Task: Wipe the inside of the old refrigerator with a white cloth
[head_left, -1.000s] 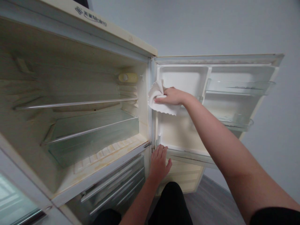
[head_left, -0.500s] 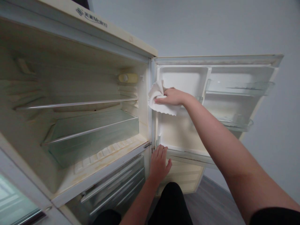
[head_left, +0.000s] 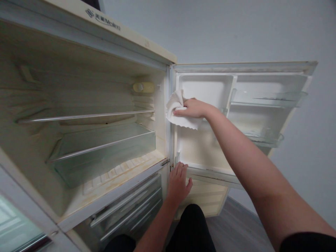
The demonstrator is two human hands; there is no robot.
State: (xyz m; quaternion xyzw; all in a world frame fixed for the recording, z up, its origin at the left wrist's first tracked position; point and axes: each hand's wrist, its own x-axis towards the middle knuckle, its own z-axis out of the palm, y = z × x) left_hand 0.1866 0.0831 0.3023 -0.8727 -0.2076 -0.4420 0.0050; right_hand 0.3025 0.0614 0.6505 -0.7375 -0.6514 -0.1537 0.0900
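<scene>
A white cloth [head_left: 183, 119] is bunched in my right hand [head_left: 193, 107], its scalloped lower edge hanging free. That hand holds it at the hinge side of the open upper fridge door [head_left: 199, 85]. Lower down, my left hand [head_left: 179, 182] rests near the door's bottom hinge corner, thumb apart from the fingers and nothing in it. Whether its fingertips press on the door edge I cannot tell. To the left stands the open fridge [head_left: 161, 105], its cream interior stained yellow-brown.
Inside the fridge are a glass shelf [head_left: 86, 116], a clear drawer [head_left: 105, 147] and a yellowish lamp cover [head_left: 143, 87]. Clear door racks [head_left: 270, 98] jut out at right. Below are freezer drawers [head_left: 128, 206] and an open lower door [head_left: 207, 196]. My knee [head_left: 193, 227] is close beneath.
</scene>
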